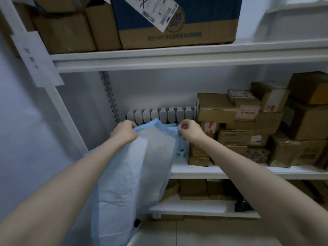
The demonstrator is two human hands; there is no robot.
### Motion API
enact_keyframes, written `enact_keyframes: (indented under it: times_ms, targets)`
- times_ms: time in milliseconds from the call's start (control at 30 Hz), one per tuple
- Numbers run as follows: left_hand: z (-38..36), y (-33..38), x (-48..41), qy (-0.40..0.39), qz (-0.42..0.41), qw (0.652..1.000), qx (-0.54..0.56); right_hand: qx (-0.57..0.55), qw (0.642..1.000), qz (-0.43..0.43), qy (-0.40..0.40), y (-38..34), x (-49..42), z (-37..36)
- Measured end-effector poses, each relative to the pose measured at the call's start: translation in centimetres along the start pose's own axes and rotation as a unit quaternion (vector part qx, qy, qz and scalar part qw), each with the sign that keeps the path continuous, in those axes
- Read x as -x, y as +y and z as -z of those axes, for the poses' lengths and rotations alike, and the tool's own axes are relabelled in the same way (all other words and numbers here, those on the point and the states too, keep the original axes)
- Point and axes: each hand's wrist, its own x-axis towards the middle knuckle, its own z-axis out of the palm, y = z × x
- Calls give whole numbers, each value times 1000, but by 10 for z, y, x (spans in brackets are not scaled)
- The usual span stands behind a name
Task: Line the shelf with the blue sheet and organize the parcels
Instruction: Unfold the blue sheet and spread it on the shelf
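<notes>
Both hands are raised at the middle of the view, holding the blue sheet (134, 171) by its top edge over the left part of the middle shelf (230, 172). The left hand (124, 131) has its fingers curled down over the edge and grips it. The right hand (190, 131), at 3 o'clock from the left one, pinches the same edge between thumb and bent fingers. Between the hands the edge rises in a small hump.

From there the sheet hangs toward 6 and 7 o'clock between the forearms, creased and partly folded. It passes in front of the shelf's front lip and hides the left end of the lower shelf (195, 206); it is not spread flat.

The parcels (248, 128), brown cardboard boxes of mixed sizes, are stacked in an uneven heap on the right half of the middle shelf, at 3 o'clock from the hands, the nearest ones just beside the right hand. A white slotted strip (159, 112) stands along the back at 12 o'clock from the hands.

On the upper shelf (177, 55), at 12 o'clock, sit more boxes, among them a large carton (177, 32) with a blue band and a hanging shipping label (152, 11). A paper tag (37, 59) is stuck on the upright at 10 o'clock. More boxes sit on the lower shelf at 5 o'clock
</notes>
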Motion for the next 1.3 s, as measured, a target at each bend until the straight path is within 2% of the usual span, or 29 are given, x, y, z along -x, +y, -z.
enact_keyframes:
  times_ms: [100,200,267,300,333,367,433,467,500,533,600,633,800,867,967,1033,1200,1300]
  targets:
    - [4,17,3,-6,-13,998,-58,-123,990,52,-40,-26,-3,-2]
    - [8,24,4,-5,-7,997,-79,-244,949,68,-189,-49,0,1]
    - [16,20,0,4,9,997,-81,-198,922,50,-329,-52,3,8]
    - [19,17,-2,10,10,996,-85,-156,914,40,-372,-49,3,11]
    - [22,16,-3,13,2,996,-89,-132,916,31,-378,-44,1,14]
    - [24,15,-3,7,-12,996,-90,-133,930,19,-342,-37,-3,14]
    - [26,19,-2,-28,-44,996,-70,-108,978,21,-180,-23,-13,11]
    - [26,22,1,-51,-59,995,-55,-47,989,39,-135,-16,-17,9]
    - [25,23,2,-72,-79,993,-40,18,986,57,-158,-10,-20,4]
    - [23,25,3,-93,-99,990,-24,67,970,71,-223,-4,-20,-4]
    - [21,29,4,-118,-134,984,5,115,933,67,-335,4,-19,-23]
    - [20,32,6,-131,-151,980,21,120,927,67,-349,7,-20,-30]
    - [41,60,27,-171,-245,948,107,34,956,56,-286,8,-25,-38]
    - [54,68,35,-190,-275,934,122,5,945,33,-325,7,-25,-35]
    - [66,75,42,-206,-306,920,128,-46,909,-2,-413,2,-25,-36]
    - [66,77,45,-211,-323,915,120,-67,895,-11,-440,-5,-22,-38]
    - [57,70,42,-205,-307,925,93,-22,901,0,-434,-9,-19,-51]
    - [54,64,39,-189,-298,933,73,-33,922,21,-385,-2,-20,-57]
